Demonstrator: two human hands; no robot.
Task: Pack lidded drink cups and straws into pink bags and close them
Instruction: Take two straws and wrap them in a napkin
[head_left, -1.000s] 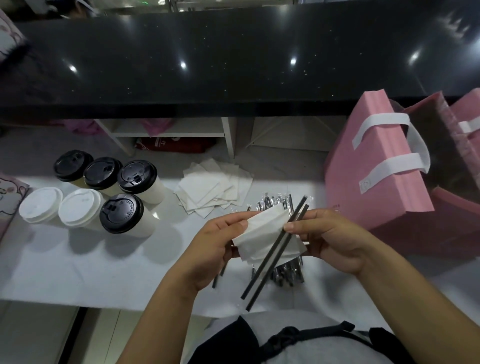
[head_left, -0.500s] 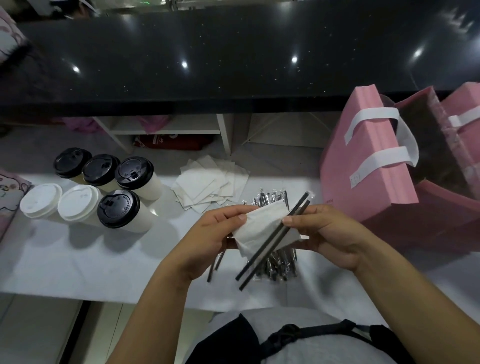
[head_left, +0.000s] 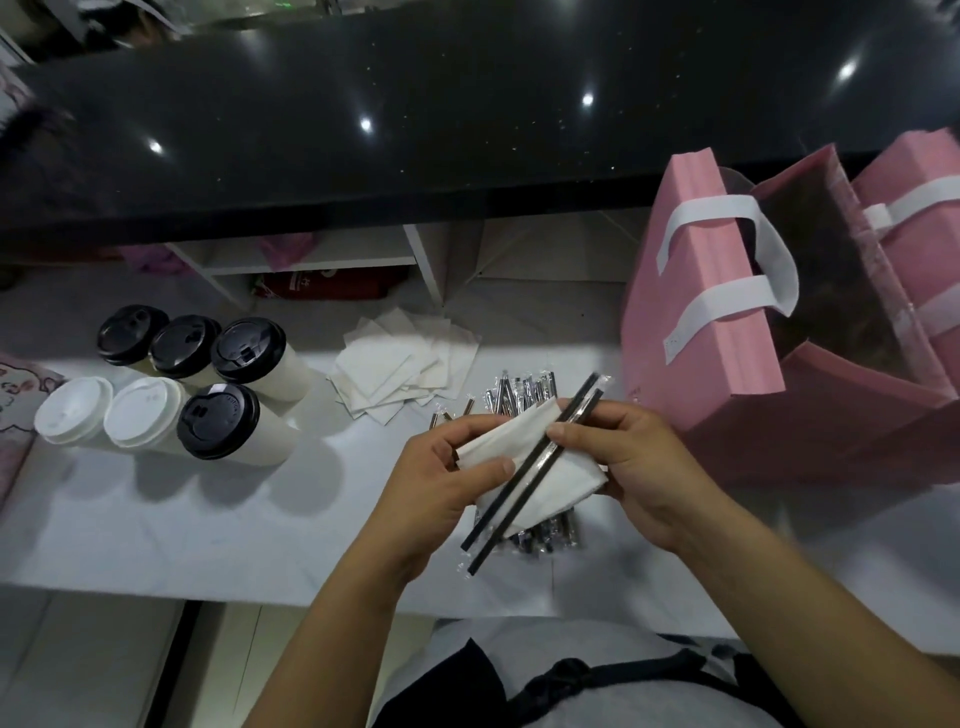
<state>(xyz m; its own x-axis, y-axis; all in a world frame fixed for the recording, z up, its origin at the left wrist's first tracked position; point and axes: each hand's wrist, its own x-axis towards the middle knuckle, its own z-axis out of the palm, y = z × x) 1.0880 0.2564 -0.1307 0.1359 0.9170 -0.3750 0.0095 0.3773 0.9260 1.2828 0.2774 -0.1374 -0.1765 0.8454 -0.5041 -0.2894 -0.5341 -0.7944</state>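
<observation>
Hands: both were occupied above the near middle of the surface (head_left: 208, 519).
- The left hand (head_left: 441, 483) pinched the left edge of a folded napkin (head_left: 561, 483) between thumb and fingers. The napkin was soft white paper, slightly crumpled.
- The right hand (head_left: 639, 467) was curled under the napkin's right side. I saw its thumb pressing two straws (head_left: 519, 475) down across the paper.
- The straws were thin, straight and black, each in a clear glossy sleeve. They lay side by side on a diagonal, with both ends overhanging the napkin.

Below the hands lay a straw pile (head_left: 524, 389) of more wrapped straws. A napkin pile (head_left: 405, 369) of flat squares was fanned out just left and far of it.

Cups, far left: four black-lidded cups (head_left: 218, 421) and two white-lidded cups (head_left: 145, 413) stood in a tight cluster, touching. They had matte white walls and domed plastic lids.

Bags, right: a pink bag (head_left: 701, 338) of stiff paper stood with its mouth open. Its flat white handles (head_left: 727, 296) looped over the near wall. A second pink bag (head_left: 914, 208) stood behind it at the frame edge.

Room: a glossy black counter (head_left: 415, 130) overhung the far edge. I noted bare white surface between the cups and the hands.
</observation>
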